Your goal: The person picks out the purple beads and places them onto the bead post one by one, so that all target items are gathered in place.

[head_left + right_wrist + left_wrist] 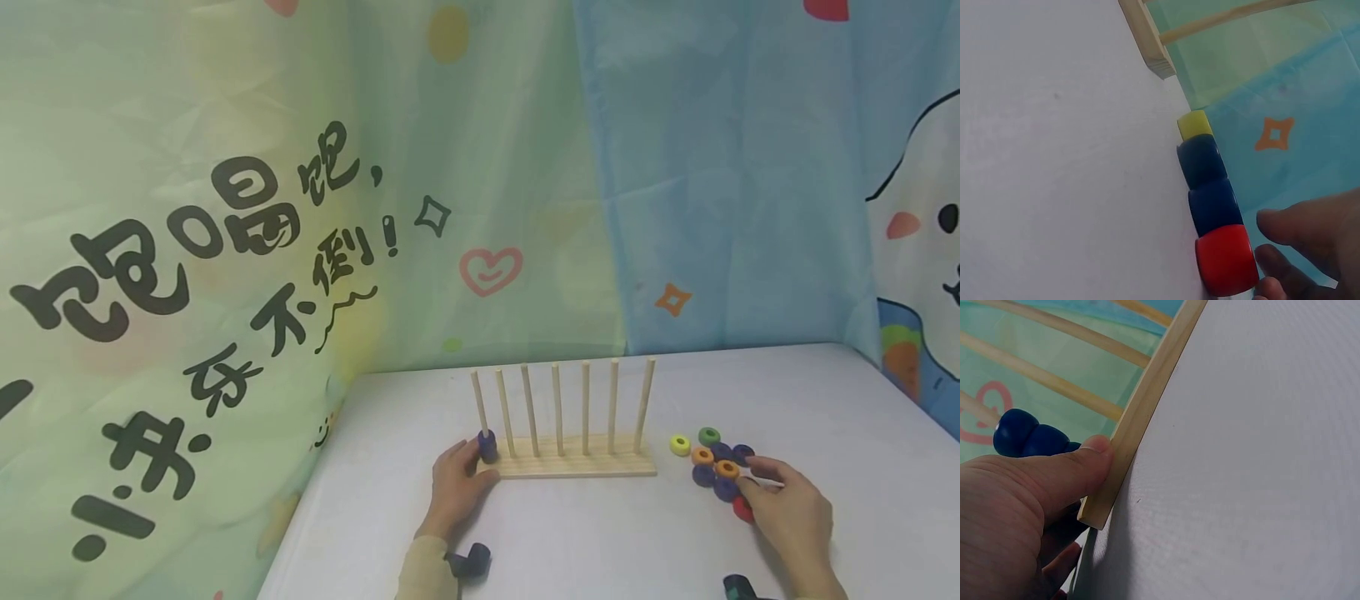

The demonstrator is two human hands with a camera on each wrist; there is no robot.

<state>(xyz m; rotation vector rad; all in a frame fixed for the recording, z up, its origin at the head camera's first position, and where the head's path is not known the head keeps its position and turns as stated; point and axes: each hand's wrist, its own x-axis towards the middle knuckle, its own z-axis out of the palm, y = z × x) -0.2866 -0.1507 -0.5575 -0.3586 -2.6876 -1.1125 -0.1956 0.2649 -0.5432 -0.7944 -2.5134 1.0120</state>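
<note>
A wooden peg rack with a row of upright pegs stands on the table. My left hand grips its left end, the thumb pressed along the front edge of the base and the other fingers behind. Dark blue beads are stacked on the leftmost peg, just above that thumb in the left wrist view. My right hand reaches over the loose bead group, thumb and fingers apart. Its fingertips are close to a dark blue bead, an orange bead and a red bead; nothing shows between them.
Also in the bead group, right of the rack, lie a yellow bead, a green bead and several more. All rest on the white tabletop. A printed curtain hangs behind the table and down its left side.
</note>
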